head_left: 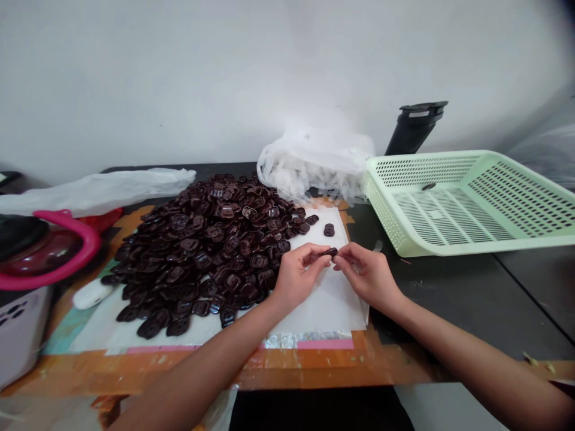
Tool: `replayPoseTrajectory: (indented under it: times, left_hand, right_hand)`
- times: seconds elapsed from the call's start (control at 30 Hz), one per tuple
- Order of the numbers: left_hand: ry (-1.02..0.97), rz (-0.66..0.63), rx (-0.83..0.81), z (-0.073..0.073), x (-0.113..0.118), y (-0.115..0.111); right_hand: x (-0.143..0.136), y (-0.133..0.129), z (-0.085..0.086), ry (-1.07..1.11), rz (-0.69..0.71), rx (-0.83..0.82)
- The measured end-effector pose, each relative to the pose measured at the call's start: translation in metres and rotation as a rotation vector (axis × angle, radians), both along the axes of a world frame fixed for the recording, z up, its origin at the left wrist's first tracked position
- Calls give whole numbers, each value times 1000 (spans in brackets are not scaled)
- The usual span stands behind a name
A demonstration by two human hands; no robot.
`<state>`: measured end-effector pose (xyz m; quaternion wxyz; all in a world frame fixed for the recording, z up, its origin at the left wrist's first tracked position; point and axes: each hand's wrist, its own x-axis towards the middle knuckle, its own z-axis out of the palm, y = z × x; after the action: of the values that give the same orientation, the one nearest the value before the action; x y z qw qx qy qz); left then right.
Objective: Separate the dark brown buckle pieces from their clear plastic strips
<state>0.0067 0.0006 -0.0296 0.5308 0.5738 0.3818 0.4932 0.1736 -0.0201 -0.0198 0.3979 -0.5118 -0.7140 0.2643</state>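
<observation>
Between my two hands, above the white paper point(330, 299), is a small dark brown plastic piece point(331, 252). My left hand point(302, 269) pinches its left side between thumb and fingers. At its right end, the fingertips of my right hand point(366, 272) are closed together; whether they grip something small there is hidden. Left of my hands lies a large heap of similar glossy dark brown pieces point(215, 245) with slots. One loose piece point(329, 230) rests on the paper just beyond my fingers.
A pale green slotted basket point(390, 230) stands at the right, with one dark piece point(429, 186) inside. Behind the heap sits a clear plastic bag point(314, 161) of whitish bits. A black container point(413, 129), white earbud case point(92, 294), phone point(22, 335) and pink-rimmed object point(92, 242) surround the work area.
</observation>
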Motion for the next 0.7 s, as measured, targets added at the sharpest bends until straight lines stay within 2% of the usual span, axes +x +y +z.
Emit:
replayPoseTrajectory:
  times: [0.13,0.27,0.4,0.7]
  left_hand:
    - [4,5,-2,3,-1,1]
    - [-5,21,-3,5,-1,0]
    - [-5,22,-5,4,0,0]
    - [41,24,32,2,-1,-1]
  right_hand:
    - [0,0,1,-19,-1,38]
    - [0,-1,0,81,-46,36]
    - [-1,-2,-2,159,-33,20]
    - [-1,-2,-2,162,-7,-16]
